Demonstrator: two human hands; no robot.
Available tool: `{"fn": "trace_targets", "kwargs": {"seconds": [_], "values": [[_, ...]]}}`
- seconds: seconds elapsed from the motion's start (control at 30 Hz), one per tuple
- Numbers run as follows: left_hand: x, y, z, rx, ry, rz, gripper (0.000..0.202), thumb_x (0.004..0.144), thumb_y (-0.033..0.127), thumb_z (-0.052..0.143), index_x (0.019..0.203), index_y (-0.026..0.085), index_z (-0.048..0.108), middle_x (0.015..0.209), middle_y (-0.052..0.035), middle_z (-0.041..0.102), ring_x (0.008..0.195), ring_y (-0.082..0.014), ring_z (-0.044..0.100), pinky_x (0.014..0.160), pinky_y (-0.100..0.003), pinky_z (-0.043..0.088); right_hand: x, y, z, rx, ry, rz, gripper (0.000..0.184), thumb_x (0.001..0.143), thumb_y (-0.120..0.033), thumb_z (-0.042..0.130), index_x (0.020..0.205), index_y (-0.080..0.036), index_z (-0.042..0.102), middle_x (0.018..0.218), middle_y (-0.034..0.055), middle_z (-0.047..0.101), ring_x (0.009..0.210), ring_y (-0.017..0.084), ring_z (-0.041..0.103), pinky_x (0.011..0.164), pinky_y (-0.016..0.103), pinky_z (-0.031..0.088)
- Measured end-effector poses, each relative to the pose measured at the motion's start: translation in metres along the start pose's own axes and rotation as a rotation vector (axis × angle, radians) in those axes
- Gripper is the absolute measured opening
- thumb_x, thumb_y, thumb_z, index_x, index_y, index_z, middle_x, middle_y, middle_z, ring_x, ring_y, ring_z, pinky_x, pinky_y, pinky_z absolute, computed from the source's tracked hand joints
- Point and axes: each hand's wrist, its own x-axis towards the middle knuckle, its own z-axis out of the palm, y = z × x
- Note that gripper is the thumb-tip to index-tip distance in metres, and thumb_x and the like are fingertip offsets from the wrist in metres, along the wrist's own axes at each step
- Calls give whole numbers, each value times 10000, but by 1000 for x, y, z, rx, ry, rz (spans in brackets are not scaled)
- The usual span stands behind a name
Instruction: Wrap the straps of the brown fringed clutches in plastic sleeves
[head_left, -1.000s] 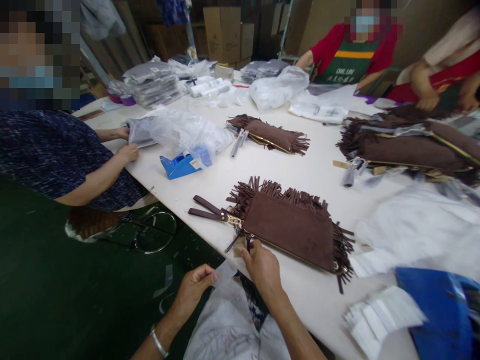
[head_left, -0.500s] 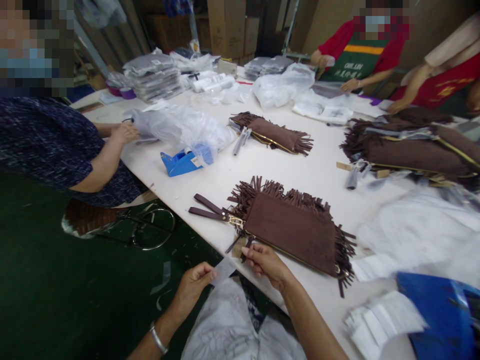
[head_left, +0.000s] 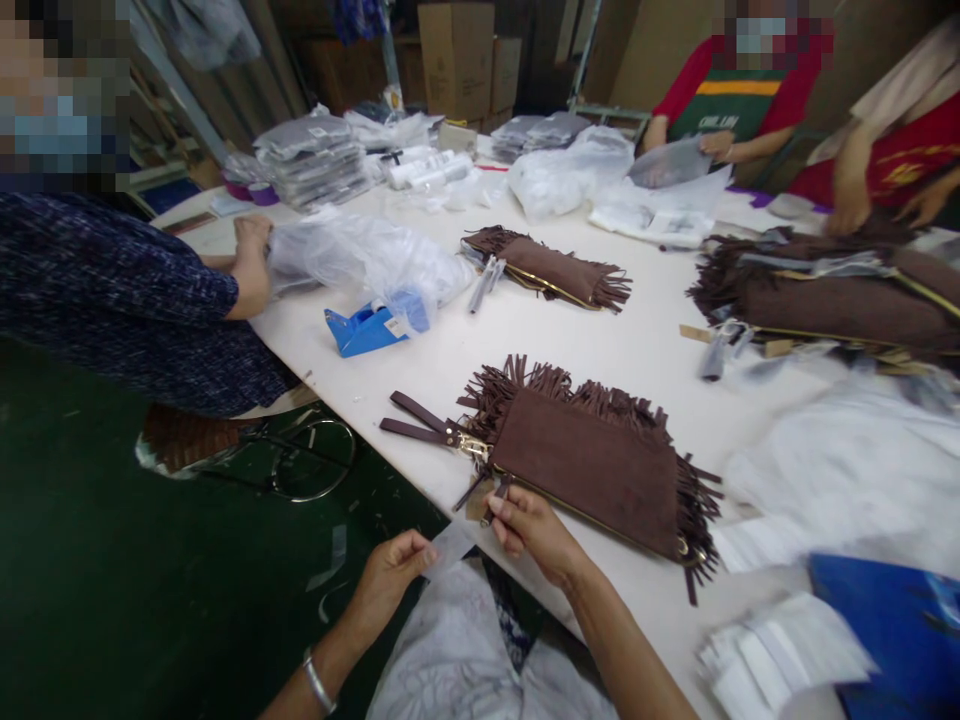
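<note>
A brown fringed clutch bag [head_left: 589,465] lies flat on the white table in front of me, its wrist strap [head_left: 416,418] pointing left. My right hand [head_left: 529,530] pinches the dark zipper pull [head_left: 495,498] at the bag's near left corner. Beside it hangs a tan card tag [head_left: 475,500]. My left hand [head_left: 397,570], over the table's edge, grips a small translucent plastic piece [head_left: 451,548] between thumb and fingers. The piece is apart from the bag.
A blue tape dispenser [head_left: 371,328] sits beside crumpled plastic bags [head_left: 367,250]. Another fringed bag [head_left: 551,265] lies farther back, and several are piled at right [head_left: 825,295]. White sheets [head_left: 780,650] lie near right. Co-workers stand left and across the table.
My hands keep their holds almost unmoved. The co-worker at left has drawn a hand back over the plastic bags, and the one across lifts a clear bag.
</note>
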Motion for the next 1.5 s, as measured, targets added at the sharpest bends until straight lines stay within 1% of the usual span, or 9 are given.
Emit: {"fn": "trace_targets", "kwargs": {"seconds": [0.17, 0.37, 0.53, 0.8, 1.0, 1.17, 1.27, 1.4, 1.5], "values": [[1, 3, 6, 37, 18, 5, 334, 768, 474, 679, 713, 147, 636, 684, -13, 592, 673, -158, 509, 652, -242, 378, -3, -5, 8, 121, 16, 15, 411, 780, -561, 649, 828, -162, 563, 515, -89, 435, 386, 24, 217, 398, 181, 218], [-1, 16, 20, 31, 10, -27, 341, 759, 483, 676, 703, 150, 631, 672, -10, 596, 659, -159, 510, 633, -242, 374, -3, -3, 7, 139, 26, 32, 390, 781, -546, 654, 831, -174, 545, 523, -91, 438, 391, 25, 206, 395, 174, 208], [-2, 21, 30, 22, 61, -64, 399, 719, 540, 689, 685, 147, 622, 647, -13, 590, 626, -159, 504, 598, -243, 354, -2, 0, 4, 118, 44, 44, 387, 780, -552, 651, 832, -185, 538, 509, -97, 418, 385, 30, 206, 387, 174, 200], [-3, 23, 46, -18, 130, -145, 405, 682, 532, 710, 663, 141, 608, 613, -21, 601, 588, -155, 514, 575, -244, 349, -7, -5, -6, -3, 11, 82, 392, 806, -566, 611, 864, -179, 587, 431, -113, 350, 363, 48, 199, 347, 171, 194], [-6, 22, 61, -152, 130, -214, 411, 653, 531, 736, 670, 140, 611, 630, -32, 629, 563, -146, 533, 554, -236, 368, -11, -10, -10, -172, 85, 107, 472, 779, -671, 556, 776, -199, 542, 397, -119, 319, 337, 55, 213, 329, 176, 180], [-20, 26, 70, -265, 168, -290, 397, 679, 527, 729, 721, 152, 607, 701, -49, 660, 670, -189, 620, 637, -273, 457, -9, -11, -16, -306, 92, 88, 475, 768, -667, 566, 691, -200, 527, 401, -107, 336, 334, 50, 247, 340, 182, 168], [-27, 32, 77, -333, 178, -326, 382, 682, 505, 744, 750, 155, 607, 772, -71, 687, 750, -209, 654, 714, -297, 484, -8, -11, -16, -304, 66, 83, 474, 773, -668, 556, 718, -197, 556, 392, -109, 321, 335, 53, 239, 346, 184, 168], [-25, 37, 86, -409, 199, -318, 373, 688, 484, 756, 762, 157, 591, 812, -92, 698, 807, -229, 670, 758, -323, 495, -7, -6, -15, -284, 45, 74, 493, 807, -686, 496, 722, -202, 545, 377, -98, 348, 326, 61, 245, 342, 189, 187], [-19, 39, 91, -447, 214, -323, 379, 700, 484, 748, 812, 156, 595, 851, -110, 707, 826, -240, 676, 771, -339, 500, -9, 1, -14, -240, 99, 30, 499, 832, -688, 453, 773, -204, 559, 403, -76, 426, 330, 72, 290, 351, 196, 238]]}}
